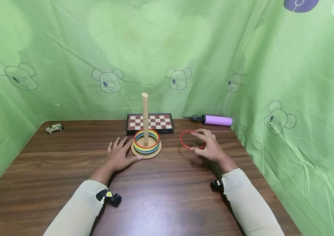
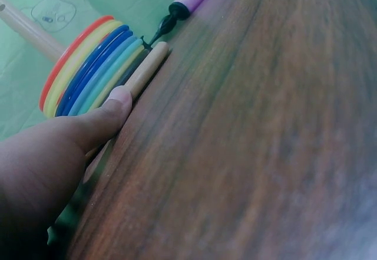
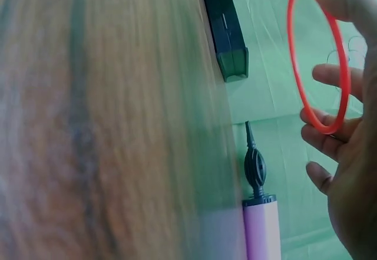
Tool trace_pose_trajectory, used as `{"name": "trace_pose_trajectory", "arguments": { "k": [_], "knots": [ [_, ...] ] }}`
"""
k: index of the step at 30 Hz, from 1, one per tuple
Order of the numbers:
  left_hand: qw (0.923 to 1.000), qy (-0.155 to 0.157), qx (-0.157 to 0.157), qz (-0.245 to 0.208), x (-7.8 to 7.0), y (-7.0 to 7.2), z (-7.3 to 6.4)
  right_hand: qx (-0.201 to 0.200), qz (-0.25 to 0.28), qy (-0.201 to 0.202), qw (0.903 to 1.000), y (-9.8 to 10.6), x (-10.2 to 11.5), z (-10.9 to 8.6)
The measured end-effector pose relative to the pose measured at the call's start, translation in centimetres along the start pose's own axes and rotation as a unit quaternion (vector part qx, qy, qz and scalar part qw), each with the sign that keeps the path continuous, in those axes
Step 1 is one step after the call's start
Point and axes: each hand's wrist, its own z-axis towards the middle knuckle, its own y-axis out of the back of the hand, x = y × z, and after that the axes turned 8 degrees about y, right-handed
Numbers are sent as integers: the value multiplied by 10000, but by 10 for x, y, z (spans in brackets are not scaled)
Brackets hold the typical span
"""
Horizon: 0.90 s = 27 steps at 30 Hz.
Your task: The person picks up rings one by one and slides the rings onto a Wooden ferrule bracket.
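A wooden ring-toss stand has an upright peg (image 1: pixel 146 119) on a round base (image 1: pixel 147 156). Several coloured rings (image 2: pixel 88 65) are stacked around the peg, a red one on top. My left hand (image 1: pixel 118 157) lies beside the stand with its fingers spread. Its thumb (image 2: pixel 121 101) touches the edge of the base, and the index fingertip is close to the base's left side. To the right of the stand, my right hand (image 1: pixel 209 147) pinches a loose red ring (image 3: pixel 346 83) between thumb and fingers. The ring is held above the table, tilted.
Behind the stand lies a chessboard (image 1: pixel 162 121) in a black case. A purple hand pump (image 1: pixel 218 120) lies at the back right. A toy car (image 1: pixel 54 128) stands at the back left. Green patterned fabric (image 1: pixel 66 49) surrounds the wooden table (image 1: pixel 161 196) at the back and sides.
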Motion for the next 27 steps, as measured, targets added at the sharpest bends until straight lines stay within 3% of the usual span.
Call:
{"name": "trace_pose_trajectory", "arguments": {
  "k": [4,11,21,27],
  "knots": [
    [10000,-61,-16,-34,0,-1,0,-209,-35,52,9998,1,6,3],
    [10000,-49,-47,-37,0,0,-1,-113,-109,62,9999,1,21,16],
    [10000,-56,-65,-19,1,0,-1,-347,-264,192,9989,-4,41,50],
    [10000,-35,-62,-4,3,1,-1,-684,-375,264,9966,0,53,70]
  ]
}}
